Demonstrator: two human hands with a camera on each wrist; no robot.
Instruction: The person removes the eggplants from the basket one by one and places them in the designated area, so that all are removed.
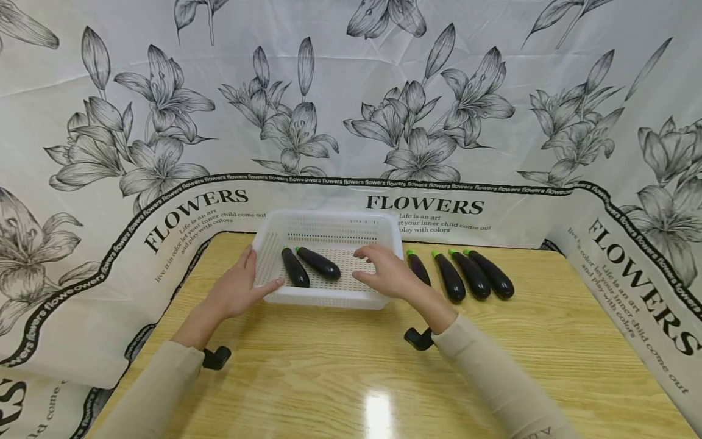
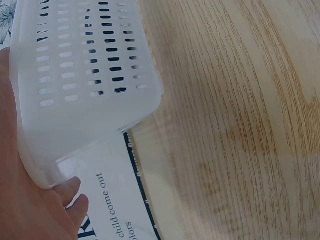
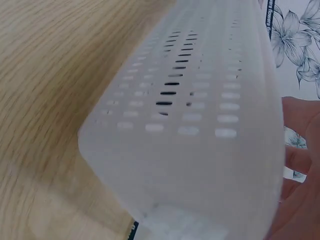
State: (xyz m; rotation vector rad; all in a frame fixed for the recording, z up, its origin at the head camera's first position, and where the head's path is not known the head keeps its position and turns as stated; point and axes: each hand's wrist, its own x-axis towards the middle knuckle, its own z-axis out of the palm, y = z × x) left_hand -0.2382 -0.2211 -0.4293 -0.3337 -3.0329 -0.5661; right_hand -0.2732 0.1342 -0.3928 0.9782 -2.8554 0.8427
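A white perforated plastic basket [image 1: 323,299] stands at the back of the table. Two dark purple eggplants with green tips, one [image 1: 296,268] on the left and another [image 1: 319,263] beside it, lie inside. My left hand [image 1: 238,283] holds the basket's left end, thumb over the front rim and fingers along the outer side. Over the basket's right end hovers my right hand [image 1: 386,271], fingers and thumb parted with nothing between them. In the right wrist view, the basket wall [image 3: 190,165] hides part of that hand [image 3: 302,165].
Right of the basket several more eggplants [image 1: 451,277] lie side by side on the wooden table [image 1: 329,366]. The nearest one is partly covered by the right hand. A white floral cloth [image 1: 329,122] hangs behind and at the sides.
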